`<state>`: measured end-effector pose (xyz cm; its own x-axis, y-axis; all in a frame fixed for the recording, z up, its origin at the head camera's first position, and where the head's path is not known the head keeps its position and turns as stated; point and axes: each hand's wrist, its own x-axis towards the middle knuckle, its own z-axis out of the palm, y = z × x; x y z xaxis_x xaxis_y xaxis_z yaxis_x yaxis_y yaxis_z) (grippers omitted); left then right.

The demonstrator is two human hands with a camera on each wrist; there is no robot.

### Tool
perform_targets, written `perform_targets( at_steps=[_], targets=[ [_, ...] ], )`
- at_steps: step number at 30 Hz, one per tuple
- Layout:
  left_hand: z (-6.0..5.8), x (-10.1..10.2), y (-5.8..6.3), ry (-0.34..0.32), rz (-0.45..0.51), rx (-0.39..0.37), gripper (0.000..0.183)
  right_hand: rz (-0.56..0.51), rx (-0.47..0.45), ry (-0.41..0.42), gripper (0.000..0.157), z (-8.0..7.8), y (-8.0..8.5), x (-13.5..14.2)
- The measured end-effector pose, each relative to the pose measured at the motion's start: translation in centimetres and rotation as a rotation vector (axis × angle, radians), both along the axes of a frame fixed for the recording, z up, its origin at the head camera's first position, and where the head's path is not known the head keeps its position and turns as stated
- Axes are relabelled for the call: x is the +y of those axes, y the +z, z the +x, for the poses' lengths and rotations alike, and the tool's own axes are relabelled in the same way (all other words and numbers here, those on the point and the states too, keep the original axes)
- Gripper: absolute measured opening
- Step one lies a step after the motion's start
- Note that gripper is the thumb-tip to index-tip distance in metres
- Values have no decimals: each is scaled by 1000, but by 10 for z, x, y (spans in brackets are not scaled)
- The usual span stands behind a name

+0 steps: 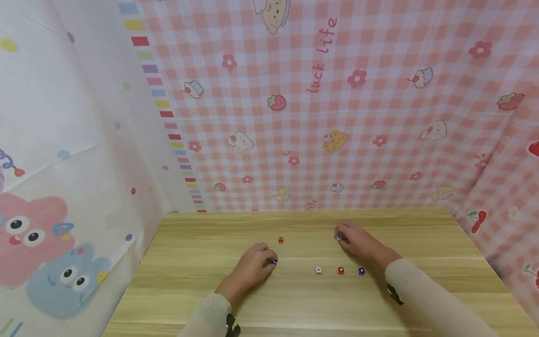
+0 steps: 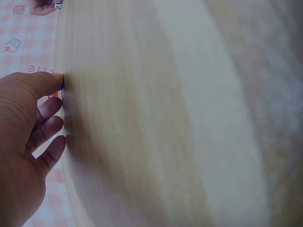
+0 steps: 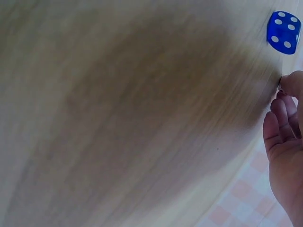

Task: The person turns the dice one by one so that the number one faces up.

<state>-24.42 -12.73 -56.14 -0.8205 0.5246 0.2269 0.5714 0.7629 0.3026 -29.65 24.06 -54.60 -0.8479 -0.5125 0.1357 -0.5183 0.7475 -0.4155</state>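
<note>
My left hand [image 1: 252, 266] pinches a blue die [image 1: 273, 262] between thumb and fingertips, low over the left-middle of the table. In the left wrist view only a sliver of that die shows under the thumb. Farther back on the right, my right hand [image 1: 360, 241] holds a white die [image 1: 339, 238] at its fingertips, mostly covered by them. A red die [image 1: 280, 240] lies beyond the left hand. Nearer me, a white die [image 1: 318, 270], a red die [image 1: 341, 270] and a blue die [image 1: 361, 271] form a spaced row. The right wrist view shows the blue die [image 3: 284, 32] close up.
Everything lies on a light wood-grain table [image 1: 294, 306]. Behind it hangs a pink checked cloth [image 1: 316, 154], which also covers the right side. A white cloth with cartoon figures [image 1: 84, 178] hangs along the left.
</note>
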Motion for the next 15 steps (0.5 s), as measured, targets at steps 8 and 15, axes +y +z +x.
perform_targets(
  at_steps=[8,15],
  targets=[
    [1,1,2,5,-2,-12,11,14,1,0,12,0,1,-1],
    [1,1,3,17,-10,-23,11,8,4,6,10,-1,1,-1]
  ],
)
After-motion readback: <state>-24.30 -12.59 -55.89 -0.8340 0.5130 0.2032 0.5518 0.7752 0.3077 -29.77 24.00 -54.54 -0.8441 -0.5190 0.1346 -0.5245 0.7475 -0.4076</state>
